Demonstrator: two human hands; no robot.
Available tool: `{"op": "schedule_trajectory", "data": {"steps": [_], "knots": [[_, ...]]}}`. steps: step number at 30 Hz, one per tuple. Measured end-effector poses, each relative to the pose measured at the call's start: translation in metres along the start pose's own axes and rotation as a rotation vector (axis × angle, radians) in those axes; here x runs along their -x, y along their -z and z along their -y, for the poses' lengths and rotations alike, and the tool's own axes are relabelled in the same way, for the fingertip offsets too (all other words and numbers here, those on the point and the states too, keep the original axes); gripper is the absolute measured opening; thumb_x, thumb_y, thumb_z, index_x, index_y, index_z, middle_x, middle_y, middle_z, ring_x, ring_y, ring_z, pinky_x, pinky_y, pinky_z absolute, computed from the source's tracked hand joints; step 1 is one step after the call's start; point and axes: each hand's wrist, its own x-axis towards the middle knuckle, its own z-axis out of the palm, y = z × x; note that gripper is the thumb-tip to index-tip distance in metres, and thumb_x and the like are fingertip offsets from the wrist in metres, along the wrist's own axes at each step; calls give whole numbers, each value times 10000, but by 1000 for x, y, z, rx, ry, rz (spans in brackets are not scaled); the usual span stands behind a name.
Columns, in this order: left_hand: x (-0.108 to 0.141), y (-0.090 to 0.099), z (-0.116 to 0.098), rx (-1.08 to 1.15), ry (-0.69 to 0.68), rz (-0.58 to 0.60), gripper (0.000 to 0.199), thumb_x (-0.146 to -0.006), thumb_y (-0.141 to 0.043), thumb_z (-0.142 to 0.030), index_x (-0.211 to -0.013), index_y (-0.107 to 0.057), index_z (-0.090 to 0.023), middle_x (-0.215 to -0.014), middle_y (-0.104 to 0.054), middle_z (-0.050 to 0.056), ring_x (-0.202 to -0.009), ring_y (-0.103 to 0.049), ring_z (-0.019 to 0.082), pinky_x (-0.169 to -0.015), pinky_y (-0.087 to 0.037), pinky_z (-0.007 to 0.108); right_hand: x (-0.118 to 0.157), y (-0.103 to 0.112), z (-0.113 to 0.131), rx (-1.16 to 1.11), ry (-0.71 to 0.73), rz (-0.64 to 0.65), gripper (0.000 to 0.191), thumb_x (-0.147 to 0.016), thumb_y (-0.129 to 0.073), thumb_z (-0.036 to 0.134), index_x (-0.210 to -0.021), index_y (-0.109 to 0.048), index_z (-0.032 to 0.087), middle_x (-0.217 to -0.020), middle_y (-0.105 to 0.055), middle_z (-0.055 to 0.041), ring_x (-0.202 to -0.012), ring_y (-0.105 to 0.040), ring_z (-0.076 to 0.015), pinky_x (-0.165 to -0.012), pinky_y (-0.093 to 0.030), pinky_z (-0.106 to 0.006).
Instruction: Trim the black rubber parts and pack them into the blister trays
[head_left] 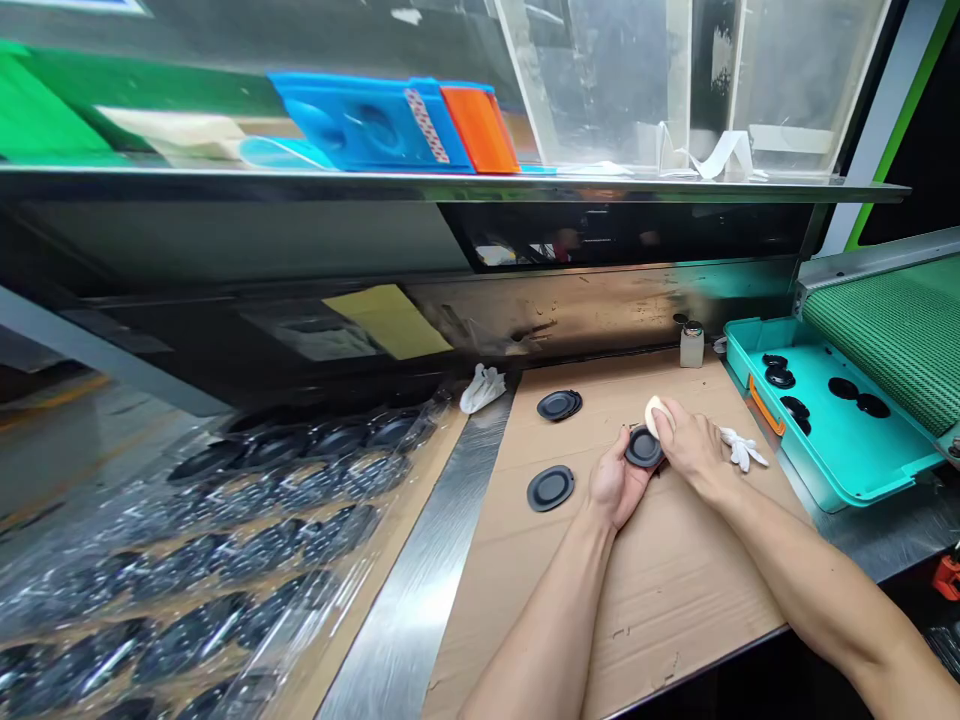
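My left hand (616, 482) is closed on a round black plastic part (643, 448) with a raised inner ring, held above the cardboard sheet (637, 610). In my right hand (691, 440) is a cream-coloured pad (658, 412), pinched by the fingers and held at the upper right rim of that part. Whether the pad touches it, I cannot tell. To the left on the cardboard lie a single black disc (550, 488) and, farther back, a small stack of black discs (559, 404). A crumpled white glove (742, 449) lies just beyond my right wrist.
At right, a teal tray (855, 480) holds several glossy black pieces beside a green conveyor belt (892, 320). A small bottle (692, 345) stands at the back. Clear plastic trays (247, 570) of black parts fill the left. A metal shelf (465, 186) runs overhead.
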Motion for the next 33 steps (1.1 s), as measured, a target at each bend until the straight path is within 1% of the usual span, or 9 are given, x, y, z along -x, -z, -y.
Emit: {"op": "schedule_trajectory", "data": {"steps": [3, 8, 11, 17, 21, 23, 26, 29, 33], "knots": [[1, 2, -3, 37, 0, -38, 308, -1022, -434, -256, -935, -707, -144, -914, -756, 76, -878, -710, 176, -968, -549, 366, 3, -5, 2, 68, 33, 40, 474, -1037, -324, 528, -1431, -510, 343, -985, -748, -92, -859, -702, -261, -786, -460, -346], [1, 2, -4, 37, 11, -10, 308, -1020, -427, -256, -991, -710, -138, -985, -756, 99, -968, -707, 202, -1005, -532, 390, 2, -6, 5, 103, -19, 26, 503, -1040, -297, 528, -1472, -479, 345, -955, -747, -122, -840, -705, -281, -769, -471, -373], [0, 1, -3, 47, 4, -11, 340, -1029, -409, -276, -1023, -715, -128, -998, -757, 106, -1009, -702, 202, -1030, -519, 380, 2, -8, 7, 135, 1, 34, 519, -1037, -300, 549, -1485, -464, 346, -940, -745, -127, -836, -710, -285, -769, -478, -380], [6, -6, -1, 25, -4, 28, 426, -1030, -389, -351, -1256, -663, -115, -1270, -689, 146, -1240, -615, 242, -1121, -453, 411, 10, -17, 23, 206, -35, 74, 558, -1045, -266, 543, -1556, -332, 329, -943, -749, -119, -838, -715, -265, -785, -494, -374], [9, -10, 0, 26, -21, 31, 431, -1035, -372, -332, -1304, -636, -123, -1323, -666, 136, -1303, -573, 243, -1152, -420, 414, 10, -14, 28, 235, -92, 112, 608, -1047, -227, 554, -1592, -255, 285, -1007, -741, -132, -914, -711, -258, -814, -491, -350], [9, -10, 1, 20, -12, 29, 420, -1035, -372, -311, -1322, -626, -139, -1331, -663, 127, -1313, -567, 237, -1157, -416, 412, 10, -12, 27, 231, -104, 105, 599, -1053, -216, 535, -1595, -248, 285, -1005, -743, -133, -909, -712, -264, -814, -490, -359], [7, -7, 1, 4, 25, 37, 430, -1027, -393, -327, -1339, -619, -138, -1349, -651, 137, -1308, -573, 248, -1156, -422, 417, 13, -10, 24, 215, -28, 132, 583, -1046, -254, 548, -1588, -253, 335, -1008, -749, -118, -884, -714, -266, -811, -488, -369], [5, -5, 1, 5, 10, 29, 430, -1026, -398, -320, -1340, -616, -122, -1329, -662, 147, -1287, -589, 255, -1142, -441, 431, 14, -9, 21, 211, -69, 130, 577, -1048, -234, 551, -1584, -266, 339, -1030, -747, -116, -910, -708, -267, -816, -481, -365], [5, -4, 1, -10, 69, 38, 418, -1029, -402, -322, -1306, -630, -108, -1299, -676, 156, -1273, -602, 252, -1142, -446, 427, 12, -9, 17, 171, -25, 121, 559, -1043, -224, 558, -1551, -340, 356, -1023, -745, -100, -905, -705, -267, -813, -471, -360]]}}
